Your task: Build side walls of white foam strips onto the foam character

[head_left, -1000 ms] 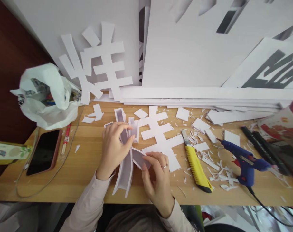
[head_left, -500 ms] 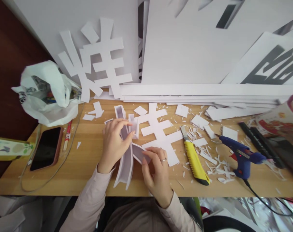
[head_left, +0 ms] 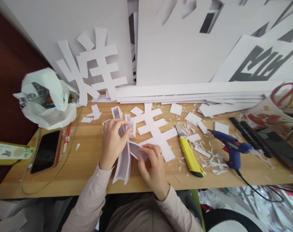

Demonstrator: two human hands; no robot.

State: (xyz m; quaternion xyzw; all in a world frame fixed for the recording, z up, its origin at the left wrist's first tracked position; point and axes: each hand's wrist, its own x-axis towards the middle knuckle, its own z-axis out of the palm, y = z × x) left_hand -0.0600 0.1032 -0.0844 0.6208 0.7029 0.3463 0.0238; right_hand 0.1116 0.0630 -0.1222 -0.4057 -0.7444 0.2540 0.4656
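Observation:
A white hollow foam-board shape (head_left: pixel 121 166) with raised walls lies on the wooden table in front of me. My left hand (head_left: pixel 114 141) grips its upper part, thumb and index finger at the small right-hand compartment. Lower right, my right hand (head_left: pixel 153 167) pinches the end of the slanting branch between thumb and fingers. Just right of the hollow shape lies a flat white cut-out character (head_left: pixel 156 132), partly behind my right fingers. A yellow utility knife (head_left: pixel 190 156) rests beside it. Farther right is a blue glue gun (head_left: pixel 233 146) with its cord.
White scraps (head_left: pixel 193 118) litter the right side. Black markers (head_left: pixel 248 135) and a cup with scissors (head_left: pixel 269 112) are at the far right. Left stand a plastic bag (head_left: pixel 48 98), a phone (head_left: pixel 46 151) and a red pen (head_left: pixel 67 138). White boards (head_left: pixel 175 48) lean behind.
The camera view has shifted slightly to the right, so most things appear farther left. Both hands keep their hold on the hollow shape.

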